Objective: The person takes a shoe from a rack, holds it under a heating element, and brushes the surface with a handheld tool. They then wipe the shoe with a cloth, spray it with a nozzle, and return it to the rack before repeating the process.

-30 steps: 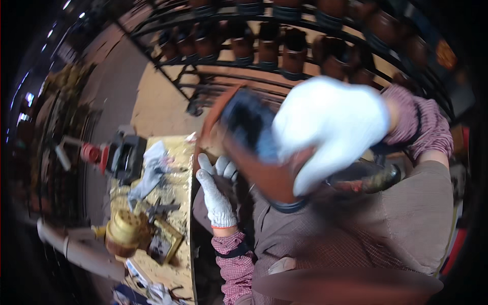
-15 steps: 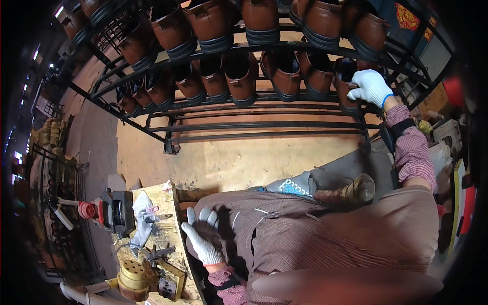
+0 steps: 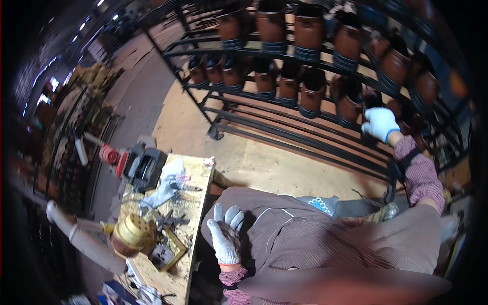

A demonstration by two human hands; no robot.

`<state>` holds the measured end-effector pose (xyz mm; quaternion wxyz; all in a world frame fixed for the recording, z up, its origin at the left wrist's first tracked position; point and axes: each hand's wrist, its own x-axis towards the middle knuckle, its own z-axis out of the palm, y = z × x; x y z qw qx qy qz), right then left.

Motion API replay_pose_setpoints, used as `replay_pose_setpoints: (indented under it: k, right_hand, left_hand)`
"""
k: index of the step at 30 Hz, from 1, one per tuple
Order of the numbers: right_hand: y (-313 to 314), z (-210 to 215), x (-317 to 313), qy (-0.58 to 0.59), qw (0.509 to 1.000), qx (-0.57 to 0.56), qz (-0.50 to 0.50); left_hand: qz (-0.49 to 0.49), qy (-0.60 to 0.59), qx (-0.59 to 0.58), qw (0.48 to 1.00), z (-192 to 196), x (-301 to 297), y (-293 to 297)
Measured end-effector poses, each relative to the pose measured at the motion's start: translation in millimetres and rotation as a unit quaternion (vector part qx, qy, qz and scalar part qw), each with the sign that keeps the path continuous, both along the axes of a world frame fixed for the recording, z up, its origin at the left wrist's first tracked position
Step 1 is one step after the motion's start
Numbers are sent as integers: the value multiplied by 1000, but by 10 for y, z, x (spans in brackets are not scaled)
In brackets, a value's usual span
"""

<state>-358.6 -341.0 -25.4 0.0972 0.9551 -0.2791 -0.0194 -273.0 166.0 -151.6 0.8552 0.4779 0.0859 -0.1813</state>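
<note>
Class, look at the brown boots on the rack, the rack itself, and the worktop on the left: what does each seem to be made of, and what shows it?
Boots: probably leather, smooth brown with a dull sheen and darker ribbed cuffs. Rack: likely metal, thin black painted bars and tubes. Worktop: wood board, pale, rough and speckled, perhaps chipboard. The right hand, in a white knit glove, reaches one boot.

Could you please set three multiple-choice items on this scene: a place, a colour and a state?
1. Where is the right hand? A at the rack of boots B on the workbench C in a pocket
2. What colour are the boots on the rack? A white B brown C green
3. How is the left hand? A clenched round a tool B open against the apron C lifted overhead

A: the glove reaches the lower rack row. B: all look brown. B: its fingers are spread on the apron.
</note>
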Motion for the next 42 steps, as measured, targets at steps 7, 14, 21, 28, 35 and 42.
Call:
replay_pose_setpoints:
  k: [7,14,21,28,35,42]
  right_hand:
    - [2009,1046,964,120,936,328,52]
    - [3336,554,1285,75,598,235,762]
    - [4226,148,1236,31,353,146,924]
    - [4067,-125,1446,-37,473,315,822]
    - [3506,-429,1362,-58,599,321,731]
    - [3525,-575,1369,-57,601,343,720]
  left_hand:
    - [142,-55,6,988,-151,-400,536]
    - [263,-63,-31,962,-208,-593,630]
    - [373,-178,-275,868,-1592,-1007,1299]
    - [419,-90,-394,813,-1128,-768,1936]
    - [468,-72,-296,829,-845,-643,2386]
    - [573,15,-231,786,-239,-780,2033]
